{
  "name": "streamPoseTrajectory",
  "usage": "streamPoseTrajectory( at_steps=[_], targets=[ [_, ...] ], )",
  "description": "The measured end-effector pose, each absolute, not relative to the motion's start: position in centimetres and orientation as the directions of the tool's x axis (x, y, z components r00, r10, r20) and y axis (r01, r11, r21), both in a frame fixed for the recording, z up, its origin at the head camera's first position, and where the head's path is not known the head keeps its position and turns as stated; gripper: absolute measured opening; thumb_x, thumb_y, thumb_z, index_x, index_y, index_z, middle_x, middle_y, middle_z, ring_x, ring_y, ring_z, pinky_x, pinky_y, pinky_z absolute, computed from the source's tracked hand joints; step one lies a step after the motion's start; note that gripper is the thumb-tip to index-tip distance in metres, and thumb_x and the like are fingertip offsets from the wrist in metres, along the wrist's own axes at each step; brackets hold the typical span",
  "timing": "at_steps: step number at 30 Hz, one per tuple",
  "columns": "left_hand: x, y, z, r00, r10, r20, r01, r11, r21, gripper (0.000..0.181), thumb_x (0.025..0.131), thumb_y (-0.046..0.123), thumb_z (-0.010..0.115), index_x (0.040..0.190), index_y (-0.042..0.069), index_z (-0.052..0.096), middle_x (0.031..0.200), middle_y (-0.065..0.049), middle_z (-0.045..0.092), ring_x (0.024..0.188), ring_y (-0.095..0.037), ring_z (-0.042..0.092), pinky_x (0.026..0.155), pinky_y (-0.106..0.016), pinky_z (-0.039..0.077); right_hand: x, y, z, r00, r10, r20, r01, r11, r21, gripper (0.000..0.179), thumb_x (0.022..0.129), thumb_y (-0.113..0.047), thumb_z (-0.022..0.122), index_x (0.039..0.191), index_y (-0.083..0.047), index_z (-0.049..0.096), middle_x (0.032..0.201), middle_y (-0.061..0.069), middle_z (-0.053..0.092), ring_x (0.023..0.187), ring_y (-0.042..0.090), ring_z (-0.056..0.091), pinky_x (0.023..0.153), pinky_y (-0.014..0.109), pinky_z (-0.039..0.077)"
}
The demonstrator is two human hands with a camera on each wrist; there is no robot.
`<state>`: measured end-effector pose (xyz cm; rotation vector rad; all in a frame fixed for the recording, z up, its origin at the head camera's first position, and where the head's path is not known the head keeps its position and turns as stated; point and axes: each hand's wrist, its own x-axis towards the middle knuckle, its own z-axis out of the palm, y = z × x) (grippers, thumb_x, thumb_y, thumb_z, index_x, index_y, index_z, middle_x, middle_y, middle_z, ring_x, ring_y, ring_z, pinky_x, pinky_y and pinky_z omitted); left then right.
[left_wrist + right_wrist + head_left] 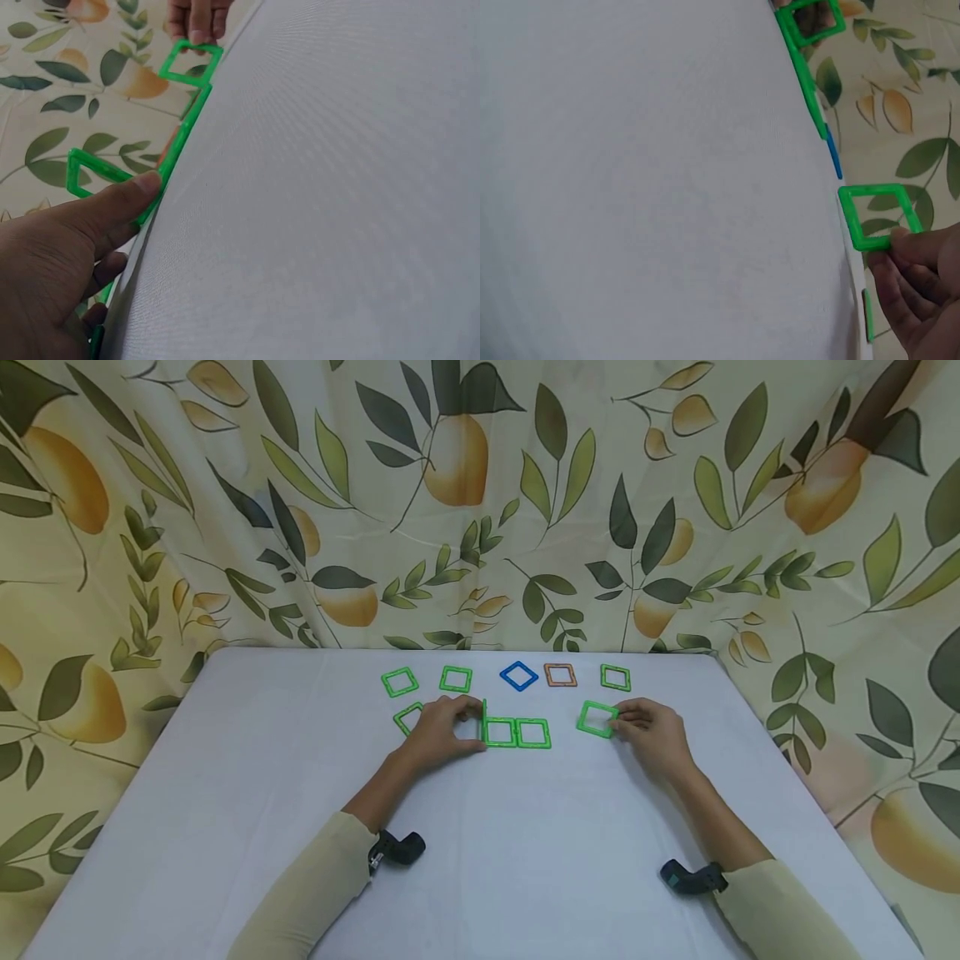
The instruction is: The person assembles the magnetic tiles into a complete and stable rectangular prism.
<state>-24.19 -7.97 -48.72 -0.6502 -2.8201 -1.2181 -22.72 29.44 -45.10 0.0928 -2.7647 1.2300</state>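
Two green square magnetic tile frames [533, 733] lie flat side by side. At their left end a third green tile [484, 723] stands upright on edge. My left hand [438, 731] holds this upright tile between thumb and fingers; in the left wrist view the thumb [139, 191] lies at the corner where the tiles meet. To the right, my right hand [654, 733] pinches another green square tile [597, 719] by its right side. That tile is apart from the joined ones, and in the right wrist view the held tile [880, 217] is tilted up.
Behind the hands lie a blue tile [519, 676], an orange tile [560, 675] and several green ones, including one at the right [615, 677]. A green tile [406, 718] is partly hidden behind the left hand. The white table [525, 843] meets a patterned curtain [480, 552] at the back.
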Motion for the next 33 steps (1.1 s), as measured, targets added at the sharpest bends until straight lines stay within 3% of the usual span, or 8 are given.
streamPoseTrajectory(
  at_steps=[5,14,33],
  targets=[
    [-24.1,-8.0,-48.7,-0.915,0.372,0.155,0.367,0.608,0.704,0.062,0.081,0.028,0.094,0.135,0.016,0.067,0.119,0.005,0.068,0.109,-0.016,0.056,0.097,-0.038,0.047,-22.4,28.0,-45.0,-0.986,-0.023,0.163,-0.138,0.661,-0.737,0.022,0.095,-0.004,0.078,0.114,0.005,0.071,0.104,0.018,0.073,0.092,0.015,0.067,0.076,0.011,0.051],
    [-24.2,-7.9,-48.8,-0.918,0.36,0.166,0.364,0.599,0.713,0.059,0.08,0.028,0.095,0.132,0.017,0.068,0.117,0.005,0.067,0.108,-0.016,0.056,0.097,-0.039,0.046,-21.9,25.4,-44.8,-0.969,-0.092,0.229,-0.235,0.632,-0.738,0.019,0.093,-0.002,0.079,0.109,0.005,0.072,0.103,0.018,0.074,0.094,0.028,0.071,0.076,0.012,0.052],
    [-24.3,-7.9,-49.0,-0.927,0.341,0.159,0.344,0.596,0.726,0.061,0.078,0.028,0.096,0.132,0.017,0.068,0.117,0.006,0.068,0.107,-0.016,0.055,0.096,-0.038,0.047,-21.8,21.0,-45.1,-0.946,-0.217,0.24,-0.323,0.586,-0.743,0.016,0.092,-0.002,0.08,0.107,-0.002,0.074,0.1,0.009,0.076,0.091,0.024,0.072,0.078,0.021,0.055]
  ],
)
